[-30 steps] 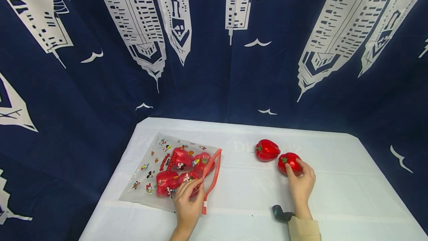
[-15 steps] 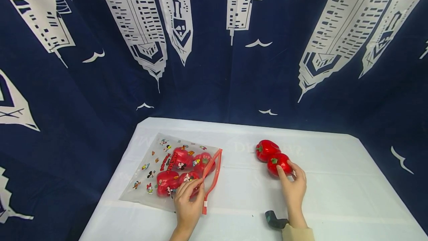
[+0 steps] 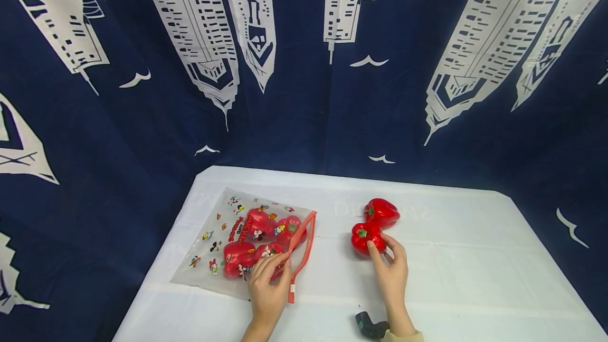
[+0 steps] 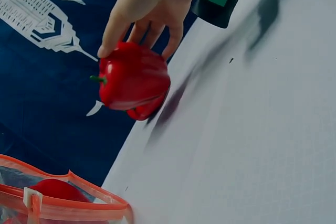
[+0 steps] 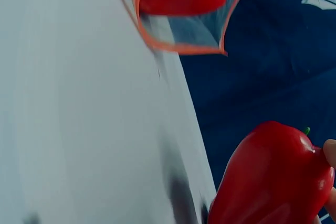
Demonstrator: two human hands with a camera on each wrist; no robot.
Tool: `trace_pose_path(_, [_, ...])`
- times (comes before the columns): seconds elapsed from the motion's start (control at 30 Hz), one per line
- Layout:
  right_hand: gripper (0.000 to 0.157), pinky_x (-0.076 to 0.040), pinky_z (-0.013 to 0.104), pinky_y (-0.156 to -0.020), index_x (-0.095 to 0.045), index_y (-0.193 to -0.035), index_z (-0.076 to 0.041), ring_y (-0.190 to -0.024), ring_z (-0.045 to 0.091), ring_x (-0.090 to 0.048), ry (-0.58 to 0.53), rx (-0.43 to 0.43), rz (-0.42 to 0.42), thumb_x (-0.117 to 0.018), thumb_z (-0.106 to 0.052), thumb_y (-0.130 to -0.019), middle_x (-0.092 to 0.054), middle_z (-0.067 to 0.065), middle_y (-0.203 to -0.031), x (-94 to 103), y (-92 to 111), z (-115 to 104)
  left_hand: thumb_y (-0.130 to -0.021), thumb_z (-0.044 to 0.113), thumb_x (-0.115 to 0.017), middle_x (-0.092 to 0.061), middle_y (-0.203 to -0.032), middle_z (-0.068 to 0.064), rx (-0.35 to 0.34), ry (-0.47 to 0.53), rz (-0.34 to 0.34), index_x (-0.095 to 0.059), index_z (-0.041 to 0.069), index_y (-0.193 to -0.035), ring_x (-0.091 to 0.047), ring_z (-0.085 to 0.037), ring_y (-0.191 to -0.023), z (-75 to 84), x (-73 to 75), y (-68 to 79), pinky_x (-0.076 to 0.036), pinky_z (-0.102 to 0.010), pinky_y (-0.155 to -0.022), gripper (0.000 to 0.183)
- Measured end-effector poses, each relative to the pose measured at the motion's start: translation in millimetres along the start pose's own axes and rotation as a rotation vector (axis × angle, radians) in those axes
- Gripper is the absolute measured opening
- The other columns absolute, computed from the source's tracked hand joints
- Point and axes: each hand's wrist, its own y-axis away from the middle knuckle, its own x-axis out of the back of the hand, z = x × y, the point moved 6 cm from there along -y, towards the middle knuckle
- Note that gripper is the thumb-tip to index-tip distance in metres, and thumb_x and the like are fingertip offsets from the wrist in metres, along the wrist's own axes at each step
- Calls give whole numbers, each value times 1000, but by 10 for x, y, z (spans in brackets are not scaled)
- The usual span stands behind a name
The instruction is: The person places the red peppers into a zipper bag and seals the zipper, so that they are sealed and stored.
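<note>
My right hand [image 3: 391,269] grips a red bell pepper [image 3: 364,237] with a green stem, thumb on one side and fingers on the other. In the left wrist view this pepper [image 4: 134,74] hangs over its shadow, above the table. Behind it in the head view is a second red bell pepper [image 3: 382,212]. With thumb and fingertips, my left hand [image 3: 267,289] pinches the orange zip edge [image 3: 296,236] of a clear printed zip bag [image 3: 209,236]. Several red bell peppers lie inside the bag. Its mouth gapes toward the right in the right wrist view.
A white cloth covers the table [image 3: 456,257]. Behind it hangs a dark blue curtain [image 3: 294,136] printed with white buildings and birds. A black wrist camera [image 3: 371,326] is strapped at my right wrist.
My right hand has carried its bell pepper leftward, from beside the second pepper to in front of it, toward the bag. The left hand keeps its pinch on the bag's edge.
</note>
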Motion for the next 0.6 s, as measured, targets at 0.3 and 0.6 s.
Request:
trace_pose_path(0.3, [50,-50,39,-83,-56,-119,-12,-112,23,-52,-55,-11,-134,-65,-46,-84,-56,4,-119,-307,188,-42,-56,-19,-72,-68,-77,-15,4,11,-2,-70,-4,-81,-61,-29,-68,-3,2,-1,-42,-31,-67,29])
trace_pose_path(0.6, [42,-49,46,-86,-54,-119,-4,-116,32,-50,-104,-89,-259,-67,-29,-87,-57,12,-121,-429,371,-383,-64,-10,-76,-70,-84,-6,41,-10,-39,-73,5,-87,-63,-23,-74,-246,-49,188,-42,-28,-71,27])
